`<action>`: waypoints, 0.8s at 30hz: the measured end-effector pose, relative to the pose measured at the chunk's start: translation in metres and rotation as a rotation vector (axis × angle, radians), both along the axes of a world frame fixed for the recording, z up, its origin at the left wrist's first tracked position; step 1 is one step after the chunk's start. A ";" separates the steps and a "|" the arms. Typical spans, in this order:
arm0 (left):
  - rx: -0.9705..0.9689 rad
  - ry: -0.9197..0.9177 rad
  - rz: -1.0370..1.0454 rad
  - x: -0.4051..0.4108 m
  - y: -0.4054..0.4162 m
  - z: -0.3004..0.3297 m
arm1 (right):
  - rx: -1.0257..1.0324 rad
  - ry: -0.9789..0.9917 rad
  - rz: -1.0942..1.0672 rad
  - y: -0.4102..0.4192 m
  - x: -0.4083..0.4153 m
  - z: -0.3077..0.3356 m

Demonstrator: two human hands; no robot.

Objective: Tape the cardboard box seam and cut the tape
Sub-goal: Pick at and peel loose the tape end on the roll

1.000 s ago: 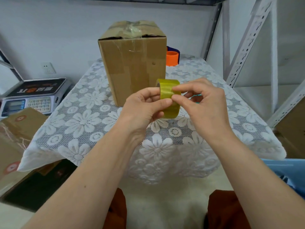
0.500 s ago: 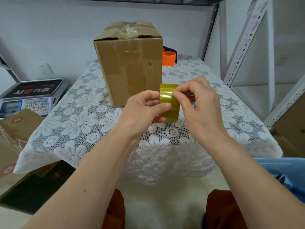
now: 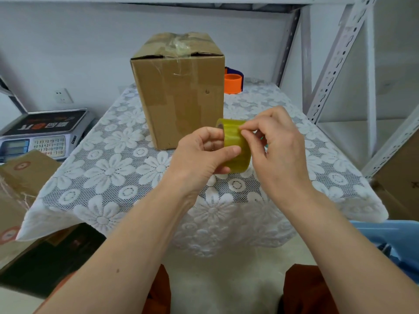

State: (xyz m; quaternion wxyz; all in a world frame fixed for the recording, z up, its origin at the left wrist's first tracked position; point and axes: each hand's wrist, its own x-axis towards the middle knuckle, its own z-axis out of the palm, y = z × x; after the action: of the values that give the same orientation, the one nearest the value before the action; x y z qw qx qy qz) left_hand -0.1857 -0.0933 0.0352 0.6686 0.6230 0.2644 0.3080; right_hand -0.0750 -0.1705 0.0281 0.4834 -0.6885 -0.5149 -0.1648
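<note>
Both hands hold a yellowish translucent roll of packing tape [image 3: 235, 147] in the air above the near half of the bench [image 3: 108, 168], which is draped in a white lace cloth with a flower pattern. The left hand [image 3: 201, 155] grips the roll, thumb laid across its outer face, while the right hand [image 3: 278, 143] pinches at the roll's upper surface with fingertips [image 3: 243, 129] drawn narrow. The tall brown cardboard box [image 3: 179, 96] stands upright toward the far edge, its top flaps crossed by crinkled clear tape. Behind the box, near the far right corner, sits an orange and blue tape dispenser [image 3: 233, 82], partly hidden
</note>
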 end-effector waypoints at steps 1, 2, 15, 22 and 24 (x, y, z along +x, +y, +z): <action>0.026 0.010 0.010 0.000 -0.001 0.000 | 0.001 -0.034 0.000 -0.001 -0.001 0.000; 0.055 0.021 0.023 -0.001 -0.002 0.000 | 0.001 -0.066 0.003 -0.001 -0.002 0.000; 0.086 0.075 0.125 0.008 -0.003 -0.006 | -0.120 -0.079 0.003 -0.002 -0.003 0.002; 0.010 0.069 0.119 0.006 -0.005 -0.006 | -0.196 -0.074 0.080 -0.004 0.002 0.004; 0.000 0.066 0.108 0.006 -0.005 -0.006 | -0.193 -0.059 0.091 -0.005 0.002 0.004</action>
State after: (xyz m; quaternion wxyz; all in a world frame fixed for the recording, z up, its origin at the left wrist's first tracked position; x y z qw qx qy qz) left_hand -0.1799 -0.0983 0.0292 0.6421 0.6176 0.3193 0.3229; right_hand -0.0733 -0.1751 0.0320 0.4064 -0.7026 -0.5731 -0.1126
